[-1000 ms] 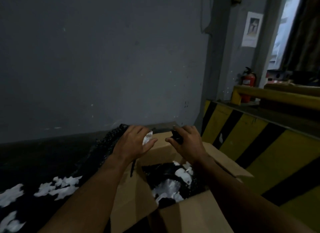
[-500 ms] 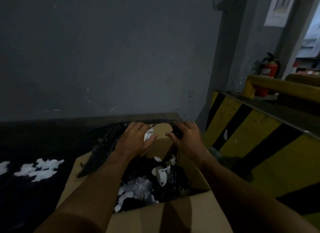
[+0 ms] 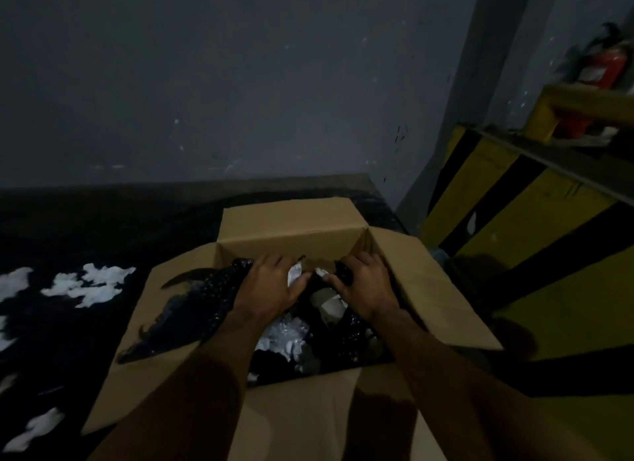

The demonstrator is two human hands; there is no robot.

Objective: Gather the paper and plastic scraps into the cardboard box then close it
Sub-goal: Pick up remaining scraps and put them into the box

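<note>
Both hands reach into the open cardboard box [image 3: 291,227] on the dark floor [image 3: 68,220]. The left hand [image 3: 271,283] clutches a white paper scrap [image 3: 295,273] and black plastic [image 3: 192,309]; the right hand [image 3: 363,287] grips dark plastic.

Head view: from my head, facing forward and down, close over my hands inside the box [image 3: 288,227].
Shared: single view only.
</note>
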